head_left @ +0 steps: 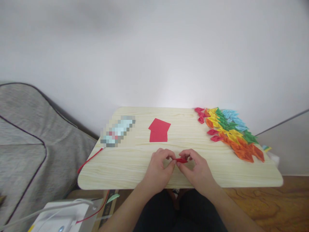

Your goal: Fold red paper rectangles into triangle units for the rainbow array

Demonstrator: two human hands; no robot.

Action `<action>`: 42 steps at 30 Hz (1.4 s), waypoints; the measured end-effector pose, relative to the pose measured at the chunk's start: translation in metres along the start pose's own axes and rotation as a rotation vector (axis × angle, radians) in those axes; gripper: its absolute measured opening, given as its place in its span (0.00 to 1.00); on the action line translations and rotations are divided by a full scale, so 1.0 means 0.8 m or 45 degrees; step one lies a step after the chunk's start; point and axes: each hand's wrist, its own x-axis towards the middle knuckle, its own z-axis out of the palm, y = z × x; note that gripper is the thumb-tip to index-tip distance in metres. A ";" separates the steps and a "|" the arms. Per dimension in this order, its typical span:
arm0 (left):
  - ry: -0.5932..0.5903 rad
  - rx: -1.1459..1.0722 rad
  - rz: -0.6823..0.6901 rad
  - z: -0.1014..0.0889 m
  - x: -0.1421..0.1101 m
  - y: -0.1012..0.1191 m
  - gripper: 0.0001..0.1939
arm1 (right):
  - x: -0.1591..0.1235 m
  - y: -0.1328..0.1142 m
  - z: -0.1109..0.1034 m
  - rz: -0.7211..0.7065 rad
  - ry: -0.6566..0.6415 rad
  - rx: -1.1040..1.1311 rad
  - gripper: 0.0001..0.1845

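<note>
Between my two hands, near the table's front edge, is a small folded red paper [181,160]. My left hand [161,166] pinches its left end between thumb and fingers. My right hand [196,166] grips the other end in the same way, thumb nearest me. Just beyond my hands lie flat red paper sheets [158,131], overlapping at an angle. Over to the right is a spread of folded paper pieces [227,127] in red, orange, yellow, green and light blue, laid in slanting rows.
On the left of the pale wooden table [135,174] lies a pixelated device with a red cord [90,160] hanging off the edge. A grey sofa [58,154] stands to the left. White cables [60,203] and a white box [59,216] are below it. A white wall [154,58] rises behind.
</note>
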 end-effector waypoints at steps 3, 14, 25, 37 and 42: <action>0.038 -0.093 -0.003 0.003 0.004 -0.003 0.03 | -0.002 0.005 -0.001 -0.004 0.017 0.050 0.05; 0.037 0.400 0.274 0.019 -0.002 0.010 0.08 | -0.004 0.036 -0.009 -0.409 0.157 -0.464 0.06; -0.098 0.575 0.273 0.012 -0.010 0.000 0.06 | -0.028 0.047 -0.020 -0.369 -0.006 -0.501 0.07; -0.130 0.645 0.179 0.013 0.000 -0.004 0.06 | -0.021 0.035 -0.018 -0.105 0.010 -0.620 0.05; -0.125 0.687 0.148 0.017 0.005 0.000 0.09 | -0.012 0.026 -0.017 -0.016 -0.054 -0.747 0.08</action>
